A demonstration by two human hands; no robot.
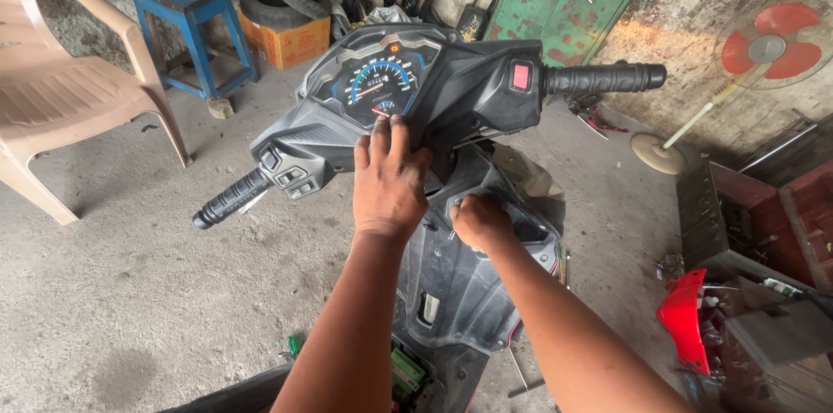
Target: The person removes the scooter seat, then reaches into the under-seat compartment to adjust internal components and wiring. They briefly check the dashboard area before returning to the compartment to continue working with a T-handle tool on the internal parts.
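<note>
A black scooter handlebar unit (468, 88) with a blue-ringed speedometer (379, 83) fills the middle of the view. My left hand (388, 179) lies flat on the rear handlebar cover just below the speedometer, fingers together and pressed on the plastic. Lower and to the right, my right hand (478, 220) is closed in a fist against the black inner leg-shield panel (451, 283), apparently around a small tool that I cannot make out. The left grip (230, 198) and right grip (605, 78) stick out to either side.
A beige plastic chair (61, 92) stands at the left and a blue stool (191, 18) behind it. Tyres and a cardboard box (286, 27) lie at the back. A red floor fan (764, 44) and metal boxes with a red scooter panel (685, 317) crowd the right.
</note>
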